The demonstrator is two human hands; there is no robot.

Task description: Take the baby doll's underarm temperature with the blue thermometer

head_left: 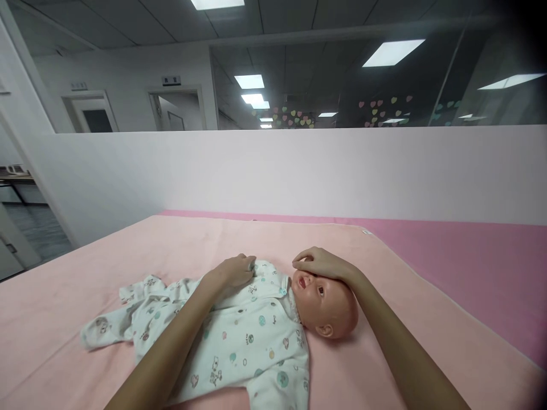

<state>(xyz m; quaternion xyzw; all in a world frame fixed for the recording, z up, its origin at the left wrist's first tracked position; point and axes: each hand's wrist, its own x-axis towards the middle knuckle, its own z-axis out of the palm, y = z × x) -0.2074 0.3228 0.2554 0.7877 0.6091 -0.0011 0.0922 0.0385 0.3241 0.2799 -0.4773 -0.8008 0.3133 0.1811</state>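
A baby doll lies on its back on a light pink blanket [179,245], its bare head [331,307] to the right. It wears a white printed sleepsuit [248,336]. My left hand [233,270] rests on the far shoulder of the sleepsuit, fingers curled and pinching the cloth near the sleeve. My right hand [322,263] lies over the top of the doll's head by its face, fingers bent round it.
The blanket covers a darker pink mat [470,256] that runs to the right. A white partition wall [273,171] stands behind the bed, with glass above it. An opening to a room lies at the far left [25,228].
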